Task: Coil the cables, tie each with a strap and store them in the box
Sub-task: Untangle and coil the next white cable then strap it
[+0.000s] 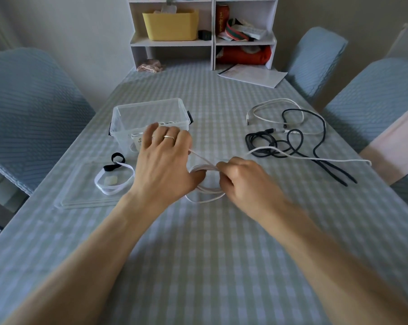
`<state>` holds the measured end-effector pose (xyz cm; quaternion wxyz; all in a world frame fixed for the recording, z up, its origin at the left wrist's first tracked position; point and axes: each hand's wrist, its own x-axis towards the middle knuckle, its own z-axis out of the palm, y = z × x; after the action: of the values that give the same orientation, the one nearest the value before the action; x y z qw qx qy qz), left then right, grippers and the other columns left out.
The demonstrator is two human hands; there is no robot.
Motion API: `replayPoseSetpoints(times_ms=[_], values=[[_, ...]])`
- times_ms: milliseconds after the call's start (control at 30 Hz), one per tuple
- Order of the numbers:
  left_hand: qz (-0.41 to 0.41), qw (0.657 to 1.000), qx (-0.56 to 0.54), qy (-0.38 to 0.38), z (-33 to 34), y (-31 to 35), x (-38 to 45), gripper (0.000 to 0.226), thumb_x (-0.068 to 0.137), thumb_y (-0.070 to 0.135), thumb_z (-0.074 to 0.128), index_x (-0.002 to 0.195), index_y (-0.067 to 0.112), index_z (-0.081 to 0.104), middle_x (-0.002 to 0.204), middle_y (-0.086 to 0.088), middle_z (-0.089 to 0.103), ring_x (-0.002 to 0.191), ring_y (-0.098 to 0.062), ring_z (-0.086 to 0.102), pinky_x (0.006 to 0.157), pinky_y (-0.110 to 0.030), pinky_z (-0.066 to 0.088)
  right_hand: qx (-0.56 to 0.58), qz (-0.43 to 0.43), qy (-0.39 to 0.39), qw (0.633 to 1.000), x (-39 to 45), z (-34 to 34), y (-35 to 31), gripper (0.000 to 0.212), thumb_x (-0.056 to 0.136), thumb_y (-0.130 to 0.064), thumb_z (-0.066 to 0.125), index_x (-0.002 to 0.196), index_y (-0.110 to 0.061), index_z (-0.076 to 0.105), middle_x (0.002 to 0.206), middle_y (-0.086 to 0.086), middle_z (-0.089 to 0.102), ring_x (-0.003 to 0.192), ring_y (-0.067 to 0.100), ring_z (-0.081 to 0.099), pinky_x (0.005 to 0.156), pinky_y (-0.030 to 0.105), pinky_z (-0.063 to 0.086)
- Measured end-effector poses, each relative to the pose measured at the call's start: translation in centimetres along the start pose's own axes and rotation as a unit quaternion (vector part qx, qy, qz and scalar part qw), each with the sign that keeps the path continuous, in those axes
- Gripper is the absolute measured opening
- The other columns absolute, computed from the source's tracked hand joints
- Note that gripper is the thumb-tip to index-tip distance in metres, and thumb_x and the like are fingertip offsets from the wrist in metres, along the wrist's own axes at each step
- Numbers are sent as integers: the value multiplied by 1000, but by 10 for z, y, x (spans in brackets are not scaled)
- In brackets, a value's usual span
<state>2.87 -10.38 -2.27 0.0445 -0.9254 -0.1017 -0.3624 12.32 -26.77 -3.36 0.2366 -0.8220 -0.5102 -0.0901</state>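
Head view shows us midway through winding a white cable above the checked worktop. Our right hand is curled tight around the gathered loops, pinching them on their right side so the coil cannot spring apart. Our left hand sits at the coil's left edge with fingers spread and mostly straight; a strand runs up past its index finger — it seems to be guiding the next turn rather than clamping it, though the thumb is hidden under the loops. The cable's free tail trails off to the right across the worktop, so several turns remain, we judge.

Just left of us lie a white strap and a black strap, kept near for tying once the coil is done. Behind our left hand stands the clear box, open — something pale already lies inside. Well to the right, a dark cable and another white cable wait, loose and tangled together.
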Motion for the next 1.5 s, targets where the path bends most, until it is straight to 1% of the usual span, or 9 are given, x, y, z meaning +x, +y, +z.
replayPoseSetpoints(times_ms=[167, 267, 333, 467, 533, 600, 800, 1167, 1500], values=[[30, 993, -93, 61, -12, -12, -1, 47, 75, 52, 72, 61, 12, 51, 54, 7, 49, 74, -20, 53, 92, -37, 39, 35, 77, 27, 996, 0, -5, 12, 18, 91, -5, 51, 85, -9, 67, 67, -1, 42, 64, 23, 43, 54, 30, 27], [-83, 966, -244, 37, -19, -18, 0, 46, 74, 42, 77, 56, 7, 52, 55, -1, 54, 70, -11, 54, 78, -27, 42, 66, 103, 28, 992, 1, -7, 17, 39, 90, -3, 49, 57, -19, 36, 53, -5, 34, 49, 15, 36, 51, 28, 24], [-231, 876, -423, 12, -23, -16, 6, 39, 74, 32, 79, 55, 6, 57, 54, -5, 57, 65, -12, 55, 68, -24, 43, 96, 126, 26, 987, 2, -8, 22, 45, 90, -2, 49, 52, -21, 36, 47, -3, 36, 44, 13, 35, 45, 31, 25], [-393, 571, -717, 70, -37, -32, 12, 47, 93, 16, 58, 52, 22, 37, 40, 6, 26, 44, -13, 30, 53, -23, 45, 112, 163, 13, 980, 3, -6, 32, 28, 90, -2, 49, 62, 2, 54, 54, 16, 52, 48, 19, 40, 46, 37, 34], [-430, 525, -734, 27, -43, -37, 11, 42, 98, 25, 49, 59, 23, 35, 40, 7, 21, 37, -7, 18, 37, -19, 26, 117, 176, 17, 977, 3, -5, 34, 27, 90, -2, 50, 64, 2, 57, 56, 16, 55, 48, 21, 44, 45, 32, 34], [-459, 546, -699, -57, -43, -33, 12, 36, 99, 33, 45, 66, 20, 45, 40, 6, 22, 33, -6, 15, 34, -19, 14, 131, 183, 19, 974, 3, -6, 36, 25, 90, -2, 50, 69, 1, 64, 58, 16, 58, 49, 23, 48, 43, 29, 34], [-419, 745, -454, -250, -37, -13, 6, 21, 103, 13, 44, 101, 16, 65, 51, -9, 57, 35, -10, 25, 36, -19, 20, 171, 209, 46, 962, 5, -6, 31, 21, 90, -5, 54, 78, 3, 69, 57, 20, 59, 45, 17, 43, 44, 37, 38], [-464, 669, -513, -270, -76, -13, -11, 23, 103, 9, 44, 112, 10, 65, 59, -11, 61, 37, -8, 21, 35, -17, 18, 162, 221, 72, 959, 11, -17, 5, 23, 89, -4, 52, 71, 4, 63, 58, 15, 57, 51, 29, 55, 47, 36, 45], [-355, 667, -541, -369, -163, 7, -24, 25, 103, 9, 44, 114, 8, 67, 68, -18, 65, 32, -10, 25, 32, -18, 27, 114, 159, 139, 971, 2, -85, -52, 27, 86, -2, 54, 61, 6, 52, 57, 25, 54, 58, 42, 62, 52, 48, 51]])
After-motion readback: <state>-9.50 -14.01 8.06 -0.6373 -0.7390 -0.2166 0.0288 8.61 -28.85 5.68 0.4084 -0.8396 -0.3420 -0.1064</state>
